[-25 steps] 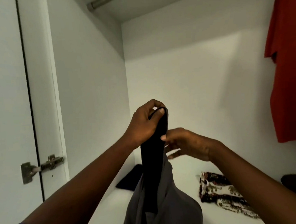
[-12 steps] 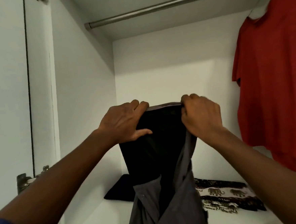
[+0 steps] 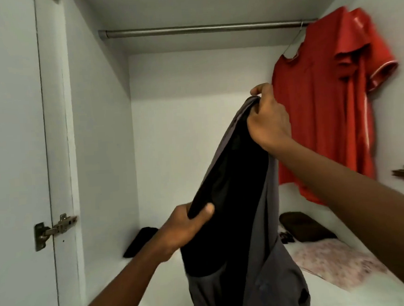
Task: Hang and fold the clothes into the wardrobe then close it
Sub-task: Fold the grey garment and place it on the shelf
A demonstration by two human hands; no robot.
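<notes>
The right hand pinched the top edge of the grey garment high inside the open wardrobe, below the rail; the left hand gripped its dark lower fold; the cloth slanted between them, near the hanging red shirt.

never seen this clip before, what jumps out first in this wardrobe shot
The bright red short-sleeved shirt hanging from the metal rail at the upper right stands out first. At centre, the right hand holds up a dark grey and black garment while the left hand grips its lower edge.
</notes>
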